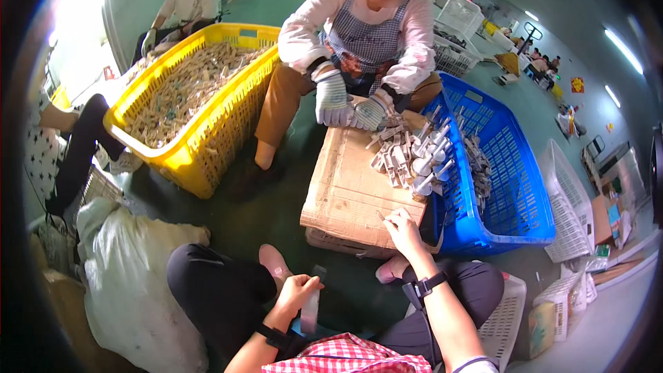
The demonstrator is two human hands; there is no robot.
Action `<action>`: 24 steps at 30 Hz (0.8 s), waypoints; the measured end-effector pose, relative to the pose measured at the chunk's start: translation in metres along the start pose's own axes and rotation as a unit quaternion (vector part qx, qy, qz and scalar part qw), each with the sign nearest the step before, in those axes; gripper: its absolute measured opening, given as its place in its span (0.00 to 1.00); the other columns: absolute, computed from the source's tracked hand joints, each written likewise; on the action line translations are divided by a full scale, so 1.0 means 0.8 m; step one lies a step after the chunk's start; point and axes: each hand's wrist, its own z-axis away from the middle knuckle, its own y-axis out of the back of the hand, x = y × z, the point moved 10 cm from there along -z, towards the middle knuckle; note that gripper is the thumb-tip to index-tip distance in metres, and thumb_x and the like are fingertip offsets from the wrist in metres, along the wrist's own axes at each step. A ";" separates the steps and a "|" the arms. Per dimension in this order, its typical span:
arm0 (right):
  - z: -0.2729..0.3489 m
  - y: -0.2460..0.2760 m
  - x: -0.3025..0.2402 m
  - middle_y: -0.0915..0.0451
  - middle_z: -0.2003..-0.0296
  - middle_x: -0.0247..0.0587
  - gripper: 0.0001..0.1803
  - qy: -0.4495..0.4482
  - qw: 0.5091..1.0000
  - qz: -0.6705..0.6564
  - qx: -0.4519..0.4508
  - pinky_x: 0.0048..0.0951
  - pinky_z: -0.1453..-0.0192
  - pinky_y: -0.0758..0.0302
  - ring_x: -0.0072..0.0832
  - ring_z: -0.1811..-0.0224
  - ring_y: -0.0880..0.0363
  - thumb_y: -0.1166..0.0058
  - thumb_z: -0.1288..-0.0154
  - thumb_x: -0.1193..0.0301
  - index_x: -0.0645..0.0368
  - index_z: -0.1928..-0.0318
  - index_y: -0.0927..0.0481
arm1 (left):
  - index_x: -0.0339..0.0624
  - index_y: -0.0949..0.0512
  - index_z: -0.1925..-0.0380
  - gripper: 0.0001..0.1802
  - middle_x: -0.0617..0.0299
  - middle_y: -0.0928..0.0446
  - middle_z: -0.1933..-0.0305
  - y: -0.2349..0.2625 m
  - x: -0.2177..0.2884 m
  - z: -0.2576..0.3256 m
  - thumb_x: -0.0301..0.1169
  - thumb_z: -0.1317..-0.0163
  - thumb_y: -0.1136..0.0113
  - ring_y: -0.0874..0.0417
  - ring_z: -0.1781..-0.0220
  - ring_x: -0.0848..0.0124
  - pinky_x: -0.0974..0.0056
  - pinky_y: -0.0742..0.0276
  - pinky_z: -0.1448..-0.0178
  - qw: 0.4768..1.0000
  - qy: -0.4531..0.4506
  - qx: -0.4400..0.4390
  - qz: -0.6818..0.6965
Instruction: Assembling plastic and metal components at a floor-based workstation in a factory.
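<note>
My left hand [298,291] is low between my knees, closed around a small flat grey piece [310,312]. My right hand [402,226] reaches forward to the near edge of a cardboard box [345,186] and pinches a thin small part [382,215] there. A pile of pale plastic parts [409,155] lies on the far right of the box. Across from me a seated person in an apron has two gloved hands [349,103] on that pile.
A blue crate [514,186] with more parts stands right of the box. A yellow crate [200,97] full of pale parts is at the left, with another person behind it. A white sack [131,283] lies by my left leg. White baskets [570,200] stand at the right.
</note>
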 end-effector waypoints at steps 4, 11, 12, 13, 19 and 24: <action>-0.005 -0.006 0.015 0.26 0.69 0.46 0.08 0.015 0.999 0.038 0.030 0.36 0.60 0.28 0.42 0.65 0.25 0.50 0.43 0.72 0.63 0.66 0.22 | 0.34 0.20 0.70 0.18 0.62 0.22 0.73 -0.009 0.005 0.001 0.40 0.38 0.49 0.27 0.74 0.78 0.72 0.32 0.69 1.000 0.000 -0.015 0.006; -0.003 -0.013 0.027 0.28 0.57 0.42 0.20 0.009 0.988 0.148 0.045 0.41 0.49 0.35 0.41 0.52 0.31 0.48 0.47 0.72 0.56 0.51 0.28 | 0.33 0.22 0.70 0.16 0.60 0.21 0.70 -0.016 0.003 -0.004 0.37 0.39 0.48 0.26 0.72 0.79 0.72 0.30 0.68 0.999 0.005 -0.019 0.033; -0.001 -0.010 0.033 0.28 0.57 0.42 0.20 0.001 0.988 0.145 0.049 0.41 0.49 0.35 0.41 0.52 0.31 0.48 0.47 0.72 0.56 0.51 0.28 | 0.33 0.22 0.71 0.16 0.59 0.20 0.69 -0.020 0.006 -0.004 0.37 0.39 0.48 0.25 0.71 0.78 0.72 0.29 0.67 0.999 0.006 -0.023 0.046; -0.001 -0.009 0.033 0.28 0.58 0.42 0.18 -0.002 0.987 0.152 0.048 0.41 0.49 0.35 0.41 0.53 0.31 0.48 0.47 0.72 0.56 0.53 0.27 | 0.33 0.22 0.71 0.16 0.59 0.20 0.69 -0.019 0.003 -0.005 0.37 0.39 0.48 0.25 0.71 0.78 0.72 0.29 0.67 0.999 0.009 -0.024 0.037; 0.002 0.003 0.035 0.26 0.69 0.44 0.07 -0.002 0.988 0.101 0.114 0.36 0.60 0.27 0.41 0.63 0.26 0.48 0.48 0.75 0.58 0.66 0.24 | 0.32 0.23 0.73 0.15 0.57 0.21 0.68 -0.029 0.008 -0.011 0.35 0.38 0.48 0.23 0.69 0.75 0.71 0.27 0.64 0.997 -0.020 -0.036 0.072; -0.002 0.002 0.046 0.25 0.64 0.45 0.10 -0.056 0.986 0.072 0.142 0.37 0.55 0.28 0.41 0.59 0.26 0.54 0.47 0.76 0.60 0.64 0.24 | 0.32 0.23 0.71 0.15 0.56 0.22 0.66 -0.033 0.018 -0.009 0.35 0.37 0.49 0.23 0.66 0.73 0.69 0.27 0.61 0.996 -0.026 -0.037 0.074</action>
